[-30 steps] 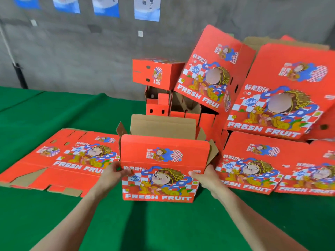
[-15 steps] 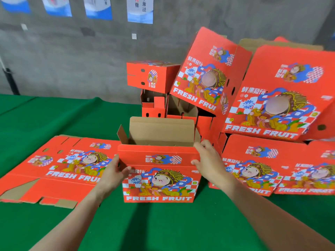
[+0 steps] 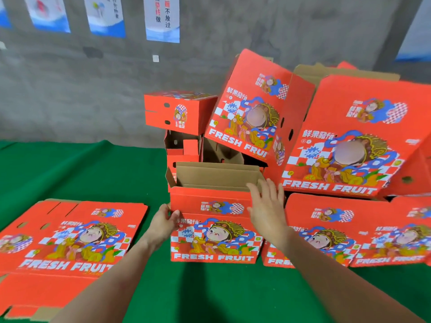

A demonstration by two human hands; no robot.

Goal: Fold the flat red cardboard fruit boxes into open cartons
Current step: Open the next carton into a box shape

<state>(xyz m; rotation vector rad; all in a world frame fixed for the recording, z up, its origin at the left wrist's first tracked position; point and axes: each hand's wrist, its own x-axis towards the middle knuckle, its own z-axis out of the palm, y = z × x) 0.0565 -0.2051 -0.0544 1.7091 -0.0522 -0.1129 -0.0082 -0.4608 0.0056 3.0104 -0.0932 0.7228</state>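
Red print, brown board, green cloth [image 3: 81, 173].
My carton [image 3: 217, 203] is red outside, with white checks, blue swirls, a cartoon figure robed in yellow and white "FRESH FRUIT" lettering; its raised flap [image 3: 217, 176] is plain brown inside. The flat sheet [image 3: 77, 238] on my left and the pile [image 3: 349, 136] behind carry the same print. The wall [image 3: 70, 89] is mottled grey, with blue-and-white posters [image 3: 162, 31].

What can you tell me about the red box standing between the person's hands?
The carton is red printed cardboard, brown inside, with a cartoon figure and FRESH FRUIT on its front. It stands upright on the green cloth, top open, brown back flap raised. The left hand pinches its left edge; the right hand, fingers straight, lies at its upper right corner.
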